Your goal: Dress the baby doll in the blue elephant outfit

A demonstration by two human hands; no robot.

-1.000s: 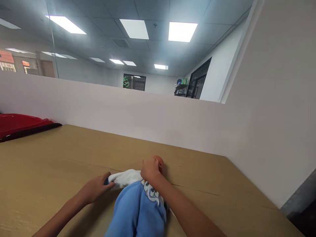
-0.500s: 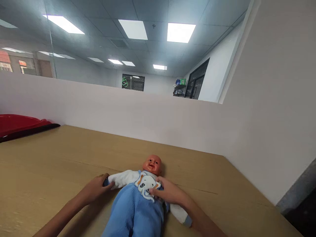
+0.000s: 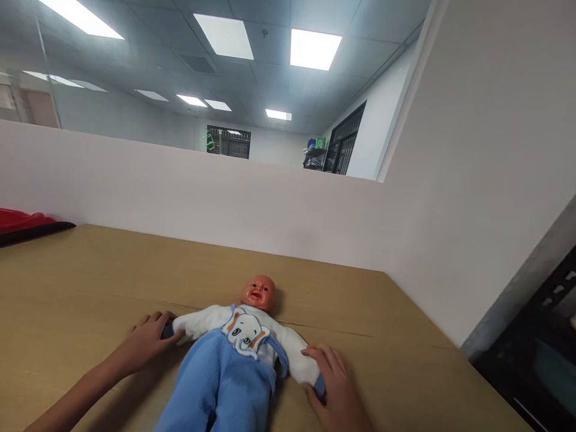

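A baby doll (image 3: 245, 369) lies face up on a tan table (image 3: 382, 345), between a person's two bare hands. Its long axis runs away from the person, leaning slightly rightward: blue trouser legs toward the near side, feet out of view, bald head toward the far edge. Both arms spread outward, so each hand has one sleeve beside it, and neither hand is clearly nearer the body. The right hand (image 3: 335, 384) rests at the right sleeve, fingers and thumb apart around its blue cuff; whether it grips or merely touches, I cannot tell. The left hand (image 3: 148, 342) has the opposite cuff held narrowly between thumb and fingers. An elephant patch (image 3: 245, 333) covers the chest.

Beyond the head, the table's far edge meets a low white wall (image 3: 225, 198). Near the far left corner sits a red object (image 3: 24, 221) with a black edge, partly cut off. Above the wall, through glass, a room shows bright ceiling panels (image 3: 315, 49), a small shelf (image 3: 314, 157) and dark barred windows (image 3: 344, 144).
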